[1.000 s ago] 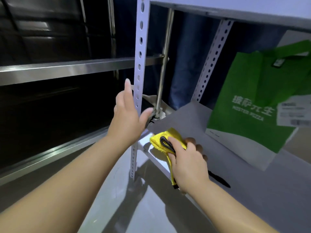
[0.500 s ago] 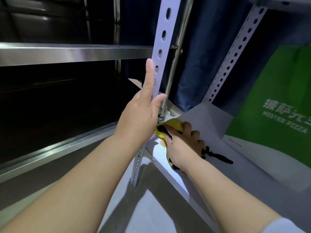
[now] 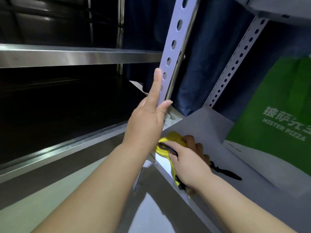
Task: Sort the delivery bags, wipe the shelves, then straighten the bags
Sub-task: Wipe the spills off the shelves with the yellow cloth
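My right hand [image 3: 190, 162] holds a yellow cloth [image 3: 170, 143] pressed onto the left front corner of the grey shelf [image 3: 207, 125], fingers curled over it. A black strap on the cloth trails out past my wrist. My left hand [image 3: 149, 118] lies against the perforated white upright post [image 3: 173, 46], fingers straight, thumb on the post's front face. A green delivery bag [image 3: 272, 115] with white lettering stands upright on the same shelf at the right, partly cut off by the frame edge.
A second perforated post [image 3: 235, 63] rises at the shelf's back. A dark blue curtain [image 3: 202, 69] hangs behind. Stainless steel shelves [image 3: 75, 55] stand to the left. Another grey shelf [image 3: 282, 5] is overhead, and the pale floor [image 3: 50, 199] lies below.
My left hand rose from open air onto the post and stays there. My right hand pushed the cloth further into the shelf's left corner. The view moved closer and left.
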Demonstrator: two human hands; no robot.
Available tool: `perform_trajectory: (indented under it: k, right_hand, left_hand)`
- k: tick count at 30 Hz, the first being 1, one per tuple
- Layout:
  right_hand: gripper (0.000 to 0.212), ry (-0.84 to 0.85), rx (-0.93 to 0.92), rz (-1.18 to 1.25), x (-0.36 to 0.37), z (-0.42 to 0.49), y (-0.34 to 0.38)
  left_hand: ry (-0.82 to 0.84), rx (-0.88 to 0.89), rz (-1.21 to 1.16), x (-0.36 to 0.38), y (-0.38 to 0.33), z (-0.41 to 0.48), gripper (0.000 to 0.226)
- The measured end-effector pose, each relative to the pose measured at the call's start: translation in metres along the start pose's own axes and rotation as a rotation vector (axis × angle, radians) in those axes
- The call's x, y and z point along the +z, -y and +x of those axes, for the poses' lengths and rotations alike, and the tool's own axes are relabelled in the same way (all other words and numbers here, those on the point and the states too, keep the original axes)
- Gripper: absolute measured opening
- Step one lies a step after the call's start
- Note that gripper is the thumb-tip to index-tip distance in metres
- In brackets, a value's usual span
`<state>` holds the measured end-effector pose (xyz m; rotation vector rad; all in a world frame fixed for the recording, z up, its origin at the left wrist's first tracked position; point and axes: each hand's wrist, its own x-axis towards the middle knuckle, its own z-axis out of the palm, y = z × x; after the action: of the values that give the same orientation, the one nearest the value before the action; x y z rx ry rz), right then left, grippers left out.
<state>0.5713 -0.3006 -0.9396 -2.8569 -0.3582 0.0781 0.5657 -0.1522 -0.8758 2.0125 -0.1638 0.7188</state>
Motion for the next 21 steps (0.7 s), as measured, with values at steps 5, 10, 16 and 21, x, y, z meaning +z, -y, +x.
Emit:
perform_trajectory:
  k: [5, 10, 16, 21]
  right_hand:
    - [0.034, -0.145, 0.045, -0.223, 0.006, -0.009, 0.018]
    - [0.039, -0.075, -0.134, -0.195, 0.004, -0.061, -0.011]
    - [0.036, -0.075, 0.034, -0.12, -0.001, -0.028, -0.006]
    - [0.035, -0.115, 0.052, -0.185, 0.008, -0.026, 0.007]
  left_hand:
    - [-0.018, -0.026, -0.007, 0.003, 0.0, -0.001, 0.067]
    - [-0.028, -0.057, -0.048, 0.001, 0.0, -0.002, 0.066]
    - [-0.055, -0.048, -0.036, 0.002, -0.003, -0.004, 0.065]
    - [-0.083, -0.057, -0.014, 0.009, -0.003, -0.005, 0.065]
